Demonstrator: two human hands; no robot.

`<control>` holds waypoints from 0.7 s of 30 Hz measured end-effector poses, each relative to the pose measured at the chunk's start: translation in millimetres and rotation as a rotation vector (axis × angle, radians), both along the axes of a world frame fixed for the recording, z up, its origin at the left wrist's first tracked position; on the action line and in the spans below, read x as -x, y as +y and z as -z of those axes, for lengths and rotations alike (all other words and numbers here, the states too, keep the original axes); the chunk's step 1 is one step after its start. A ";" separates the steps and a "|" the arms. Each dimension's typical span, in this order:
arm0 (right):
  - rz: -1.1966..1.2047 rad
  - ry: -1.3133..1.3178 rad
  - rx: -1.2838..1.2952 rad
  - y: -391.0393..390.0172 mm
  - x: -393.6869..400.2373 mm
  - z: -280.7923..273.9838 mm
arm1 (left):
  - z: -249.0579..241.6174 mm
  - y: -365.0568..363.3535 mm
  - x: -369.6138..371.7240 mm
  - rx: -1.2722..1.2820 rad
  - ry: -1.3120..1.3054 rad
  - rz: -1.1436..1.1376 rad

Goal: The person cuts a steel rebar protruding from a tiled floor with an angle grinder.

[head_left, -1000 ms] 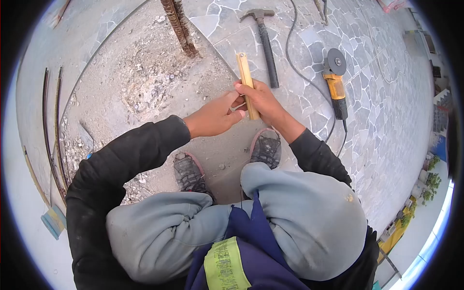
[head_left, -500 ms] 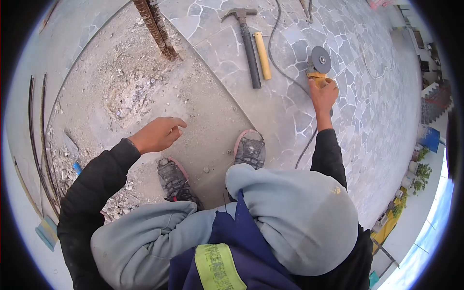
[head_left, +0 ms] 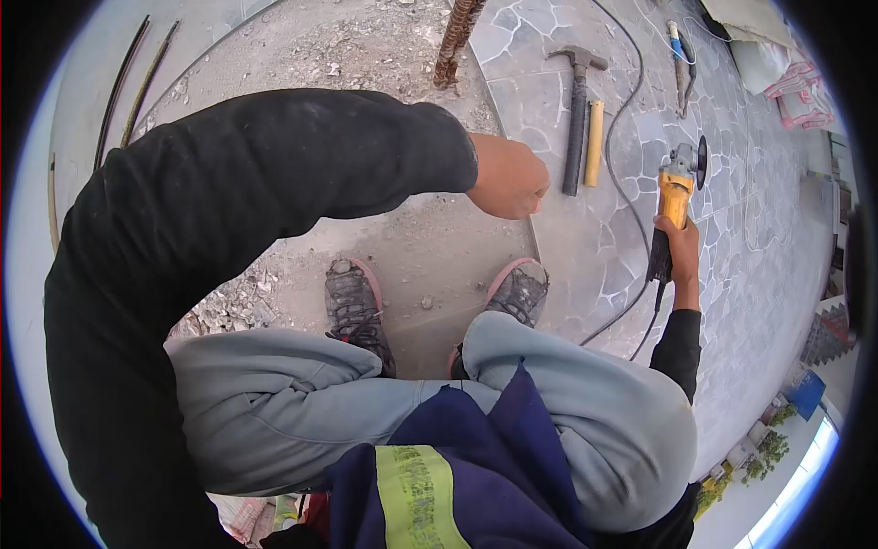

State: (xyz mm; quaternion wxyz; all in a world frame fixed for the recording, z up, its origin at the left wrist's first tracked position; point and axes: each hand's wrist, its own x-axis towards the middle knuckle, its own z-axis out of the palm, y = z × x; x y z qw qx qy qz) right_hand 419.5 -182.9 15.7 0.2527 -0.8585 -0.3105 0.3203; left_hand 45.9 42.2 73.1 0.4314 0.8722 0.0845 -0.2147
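My right hand (head_left: 679, 247) is wrapped round the body of a yellow and black angle grinder (head_left: 675, 194). The grinder is held up at the right, its dark disc (head_left: 701, 163) at the top and its cord (head_left: 647, 329) trailing down. My left hand (head_left: 512, 178) reaches across in front of me, back of the hand upward. Its fingers are curled in, and I see nothing in them; the palm side is hidden. Just beyond it lie a claw hammer (head_left: 575, 128) with a black handle and a short yellow stick (head_left: 594, 144), both apart from my hand.
Rusty ribbed rebar (head_left: 457, 41) stands up from the rough, rubble-strewn patch (head_left: 366, 46). Stone-patterned paving (head_left: 631, 274) lies to the right. Another blue-ended tool (head_left: 679, 64) and sacks (head_left: 796, 87) lie farther off. Dark bars (head_left: 146, 87) are at the left.
My left hand has swung right across my body, its fingers curling in. My right hand has raised and turned the grinder, so its disc shows edge-on. The view has shifted left.
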 end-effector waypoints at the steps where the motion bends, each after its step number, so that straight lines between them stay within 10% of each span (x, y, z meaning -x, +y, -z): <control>1: 0.027 0.276 -0.107 10.1 17.9 -18.3 | 7.9 -0.4 -17.6 0.043 0.027 -0.027; 3: 0.042 0.779 -0.342 28.7 61.3 -45.9 | 28.3 -15.0 -49.4 0.084 0.062 -0.047; 4: 0.029 1.010 -0.479 39.0 87.1 -51.0 | 38.2 -27.7 -62.0 0.459 0.032 -0.426; 5: -0.019 1.064 -0.455 49.2 104.2 -52.1 | 45.1 -38.7 -72.0 0.828 -0.005 -0.805; 11: -0.160 0.902 -0.176 87.0 163.5 -30.0 | 78.6 -92.5 -84.6 1.305 -0.718 -1.407; 21: -0.101 1.230 -0.453 160.7 119.0 -52.6 | 53.9 -113.8 -74.2 0.943 -0.901 -1.145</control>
